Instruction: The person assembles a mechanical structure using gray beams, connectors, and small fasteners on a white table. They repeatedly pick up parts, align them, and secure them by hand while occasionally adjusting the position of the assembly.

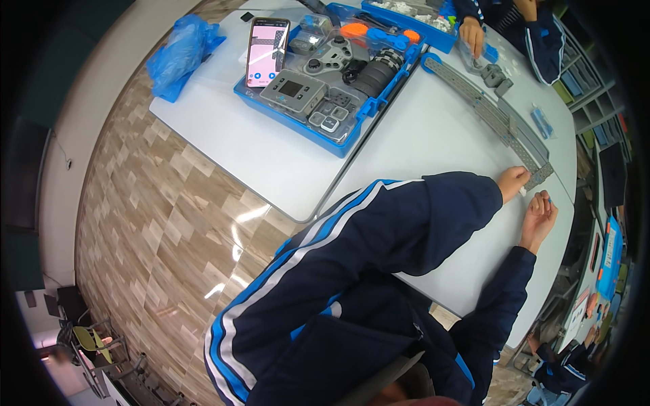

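Observation:
A long assembly of grey perforated plastic beams (484, 105) lies diagonally across the white table, with a blue tip at its far end. My left hand (513, 183) is closed at its near end, beside a grey perforated end plate (539, 176). A small white piece (523, 192) shows just below those fingers. Just to the right and nearer, my right hand (539, 218) is raised off the plate with its fingers curled together. A speck of blue shows by its fingertips; what it pinches is too small to name.
A blue bin (345, 147) holds a grey controller (330, 56), a grey box with a screen (292, 91) and wheels; a phone (266, 54) leans there. A blue plastic bag (181, 57) lies far left. Across the table, a co-worker's hand (472, 37) reaches among grey parts.

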A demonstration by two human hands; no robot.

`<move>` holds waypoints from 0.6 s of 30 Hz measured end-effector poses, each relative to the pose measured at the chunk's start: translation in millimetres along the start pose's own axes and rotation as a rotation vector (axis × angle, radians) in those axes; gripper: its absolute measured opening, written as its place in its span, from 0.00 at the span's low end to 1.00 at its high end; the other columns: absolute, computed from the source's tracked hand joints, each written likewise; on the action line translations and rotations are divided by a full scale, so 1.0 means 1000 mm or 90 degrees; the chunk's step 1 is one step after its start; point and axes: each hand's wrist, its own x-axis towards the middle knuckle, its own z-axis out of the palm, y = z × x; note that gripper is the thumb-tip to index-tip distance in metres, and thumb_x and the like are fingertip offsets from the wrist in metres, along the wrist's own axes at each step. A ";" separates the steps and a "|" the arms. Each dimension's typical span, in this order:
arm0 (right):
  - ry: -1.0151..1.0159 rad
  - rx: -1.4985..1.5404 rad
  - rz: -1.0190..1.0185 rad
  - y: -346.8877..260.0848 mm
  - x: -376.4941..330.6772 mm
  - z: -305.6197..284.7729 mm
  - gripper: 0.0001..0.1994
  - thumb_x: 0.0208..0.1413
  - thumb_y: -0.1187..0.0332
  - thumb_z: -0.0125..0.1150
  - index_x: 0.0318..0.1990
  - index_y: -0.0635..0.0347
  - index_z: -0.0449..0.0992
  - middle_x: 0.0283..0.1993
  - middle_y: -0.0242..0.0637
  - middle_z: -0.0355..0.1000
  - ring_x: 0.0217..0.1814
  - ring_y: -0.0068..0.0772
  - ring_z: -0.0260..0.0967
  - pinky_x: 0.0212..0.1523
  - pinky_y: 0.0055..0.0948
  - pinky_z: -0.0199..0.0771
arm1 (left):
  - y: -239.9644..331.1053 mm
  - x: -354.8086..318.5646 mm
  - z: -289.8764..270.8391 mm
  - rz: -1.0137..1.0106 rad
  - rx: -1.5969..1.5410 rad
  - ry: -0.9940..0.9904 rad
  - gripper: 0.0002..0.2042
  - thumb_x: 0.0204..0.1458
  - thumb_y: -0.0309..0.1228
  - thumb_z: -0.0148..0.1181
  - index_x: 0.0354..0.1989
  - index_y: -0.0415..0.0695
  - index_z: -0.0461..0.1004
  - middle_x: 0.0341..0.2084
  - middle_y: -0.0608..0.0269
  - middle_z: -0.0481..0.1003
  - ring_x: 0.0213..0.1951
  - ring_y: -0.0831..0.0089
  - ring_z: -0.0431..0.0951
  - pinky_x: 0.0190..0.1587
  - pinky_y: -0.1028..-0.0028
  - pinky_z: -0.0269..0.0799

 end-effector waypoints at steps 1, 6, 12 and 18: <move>0.024 0.000 -0.001 0.000 0.001 -0.004 0.09 0.57 0.75 0.48 0.25 0.60 0.58 0.26 0.30 0.53 0.23 0.18 0.44 0.25 0.21 0.49 | 0.000 0.000 0.001 -0.010 0.022 0.002 0.13 0.60 0.35 0.52 0.28 0.38 0.73 0.21 0.68 0.66 0.25 0.80 0.64 0.29 0.74 0.62; 0.036 -0.031 -0.018 -0.008 0.006 -0.025 0.09 0.57 0.76 0.48 0.25 0.61 0.59 0.26 0.31 0.55 0.22 0.18 0.45 0.24 0.21 0.49 | -0.005 -0.006 0.000 0.140 0.249 0.044 0.09 0.55 0.32 0.57 0.32 0.38 0.73 0.30 0.55 0.71 0.31 0.65 0.70 0.35 0.67 0.66; 0.002 -0.043 0.001 -0.012 0.008 -0.039 0.09 0.57 0.75 0.47 0.25 0.62 0.59 0.25 0.31 0.55 0.21 0.18 0.45 0.24 0.21 0.48 | 0.012 -0.032 -0.015 0.256 0.612 -0.042 0.13 0.51 0.31 0.59 0.40 0.34 0.72 0.38 0.48 0.70 0.44 0.53 0.66 0.48 0.60 0.65; 0.015 -0.040 0.005 -0.015 0.008 -0.041 0.08 0.57 0.76 0.48 0.25 0.62 0.60 0.26 0.32 0.55 0.21 0.19 0.45 0.24 0.21 0.49 | 0.142 -0.117 -0.035 0.152 0.778 -0.284 0.25 0.52 0.36 0.59 0.50 0.27 0.65 0.44 0.41 0.67 0.49 0.48 0.64 0.54 0.58 0.63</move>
